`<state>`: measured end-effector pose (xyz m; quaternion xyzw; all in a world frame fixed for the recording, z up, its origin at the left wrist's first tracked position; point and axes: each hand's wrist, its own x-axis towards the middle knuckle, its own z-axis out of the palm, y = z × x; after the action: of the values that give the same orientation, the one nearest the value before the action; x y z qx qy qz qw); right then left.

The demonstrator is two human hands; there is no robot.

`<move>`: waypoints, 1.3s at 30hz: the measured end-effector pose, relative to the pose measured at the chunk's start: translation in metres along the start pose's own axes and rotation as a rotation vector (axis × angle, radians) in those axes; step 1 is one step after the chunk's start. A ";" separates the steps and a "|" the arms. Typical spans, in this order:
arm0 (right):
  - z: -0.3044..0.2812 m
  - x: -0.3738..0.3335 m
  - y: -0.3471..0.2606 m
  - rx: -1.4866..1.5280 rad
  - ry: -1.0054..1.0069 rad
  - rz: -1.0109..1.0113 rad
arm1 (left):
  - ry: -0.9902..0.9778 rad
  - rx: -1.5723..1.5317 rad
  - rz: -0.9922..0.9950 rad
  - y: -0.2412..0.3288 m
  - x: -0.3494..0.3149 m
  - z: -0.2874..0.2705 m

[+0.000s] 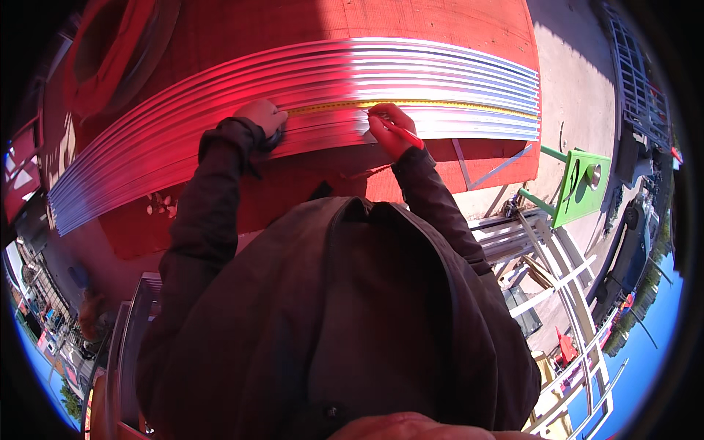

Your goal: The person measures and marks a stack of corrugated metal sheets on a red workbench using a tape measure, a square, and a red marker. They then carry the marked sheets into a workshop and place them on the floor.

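Long silver metal profiles (440, 66) lie side by side across the red-covered table (440, 18). Over them stretches the yellow blade of a tape measure (462, 108), running from my left hand out to the profiles' right end. My left hand (260, 117) is closed round the dark tape case, which is mostly hidden under it. To the right, my right hand (390, 132) grips a red pencil or marker (405, 135), held slantwise. Its tip is close to the tape blade, over the profiles; whether it touches the metal I cannot tell.
Flat metal strips (499, 169) lie at the table's right front corner. A green stand (583, 187) with a round metal piece rises beyond that edge. White metal frames (579, 293) stand at the lower right. A large round opening (110, 37) shows at the far left.
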<state>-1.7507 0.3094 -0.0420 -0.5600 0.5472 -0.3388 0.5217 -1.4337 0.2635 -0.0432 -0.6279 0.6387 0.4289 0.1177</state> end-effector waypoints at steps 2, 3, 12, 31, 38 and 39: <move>0.001 0.007 0.009 -0.063 -0.014 -0.025 | -0.006 0.013 -0.001 0.005 -0.005 -0.003; 0.002 0.011 0.010 -0.098 -0.010 -0.036 | -0.004 0.019 0.000 0.007 -0.006 -0.005; 0.011 0.022 0.020 -0.079 0.024 -0.075 | 0.011 0.060 0.016 0.008 -0.006 -0.003; 0.011 0.024 0.014 -0.127 0.017 -0.067 | -0.009 0.022 -0.023 0.003 -0.001 0.000; 0.010 0.024 0.015 -0.159 -0.031 -0.050 | 0.003 0.013 -0.017 -0.002 0.001 0.003; 0.010 0.024 0.015 -0.151 -0.033 -0.042 | 0.006 0.010 -0.013 -0.002 0.001 0.003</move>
<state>-1.7410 0.2906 -0.0634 -0.6147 0.5505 -0.2983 0.4797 -1.4333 0.2651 -0.0471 -0.6327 0.6370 0.4232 0.1218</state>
